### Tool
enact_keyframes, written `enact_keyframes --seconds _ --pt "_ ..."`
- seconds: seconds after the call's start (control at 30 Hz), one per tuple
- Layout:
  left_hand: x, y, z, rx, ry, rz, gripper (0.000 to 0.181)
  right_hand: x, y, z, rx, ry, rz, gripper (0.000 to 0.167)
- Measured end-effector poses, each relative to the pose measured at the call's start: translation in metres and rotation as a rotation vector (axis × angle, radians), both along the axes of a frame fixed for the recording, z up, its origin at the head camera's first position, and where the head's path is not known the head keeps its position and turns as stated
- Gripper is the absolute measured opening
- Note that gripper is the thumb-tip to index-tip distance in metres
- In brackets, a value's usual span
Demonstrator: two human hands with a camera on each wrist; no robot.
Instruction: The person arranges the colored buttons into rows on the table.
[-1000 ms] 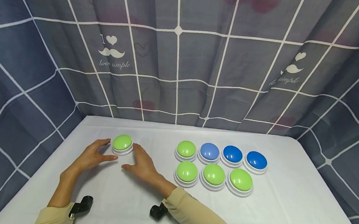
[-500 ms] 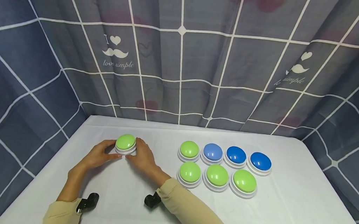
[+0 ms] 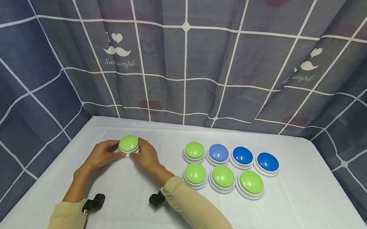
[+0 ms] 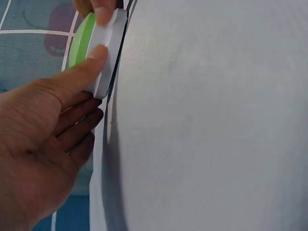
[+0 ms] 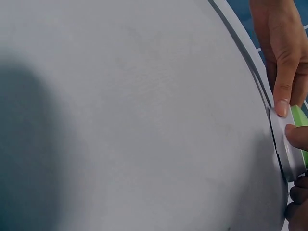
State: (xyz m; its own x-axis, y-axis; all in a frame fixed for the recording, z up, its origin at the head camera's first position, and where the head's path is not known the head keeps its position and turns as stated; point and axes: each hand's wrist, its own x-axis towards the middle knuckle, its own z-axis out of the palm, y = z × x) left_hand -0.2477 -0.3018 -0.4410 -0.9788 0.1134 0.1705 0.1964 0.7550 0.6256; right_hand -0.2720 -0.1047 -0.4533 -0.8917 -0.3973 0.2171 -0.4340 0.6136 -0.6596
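Observation:
A push button with a green dome (image 3: 128, 143) and a white base (image 4: 108, 53) is at the left of the white table, held from both sides. My left hand (image 3: 102, 154) grips its left side, the thumb on the near edge of the base and the fingers round the side. On the opposite side my right hand (image 3: 148, 156) grips the same base, its thumb close to the left one. In the right wrist view both thumbs press the white rim, and the dome is partly cut off by the frame edge. Whether the base is slightly raised off the cloth I cannot tell.
Right of my hands stand two rows of similar buttons. The back row has a green button (image 3: 194, 151), a light blue one (image 3: 218, 154) and two dark blue ones (image 3: 242, 156); the front row has three green ones (image 3: 223, 177). A grey checked curtain (image 3: 207, 59) surrounds the table (image 3: 292, 209).
Both hands have closed in from beside the green button and now grip its base. The right hand moved left onto it. The other buttons keep their places.

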Motion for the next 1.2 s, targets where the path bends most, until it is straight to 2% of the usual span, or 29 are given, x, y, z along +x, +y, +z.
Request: enact_keyframes --seconds 0.2,0.37,0.53,0.8,0.97,1.2 --pt "0.006 0.003 0.015 -0.002 0.046 0.011 0.060 0.004 0.003 0.008 -0.050 0.034 -0.014 0.062" --pt "0.010 0.011 0.030 0.004 0.120 0.006 0.059 0.006 0.014 0.021 -0.131 0.037 0.003 0.063" --pt "0.010 0.025 0.044 -0.007 0.162 -0.009 0.058 0.008 0.033 0.035 -0.192 0.028 -0.003 0.064" --pt "0.013 0.050 0.068 -0.016 0.202 -0.012 0.059 0.008 0.058 0.051 -0.214 0.033 0.024 0.066" --pt "0.015 0.069 0.075 -0.003 0.200 -0.020 0.060 0.012 0.081 0.058 -0.262 0.022 0.022 0.067" --pt "0.014 0.103 0.074 0.042 0.237 -0.058 0.057 0.019 0.120 0.060 -0.278 0.069 0.014 0.068"
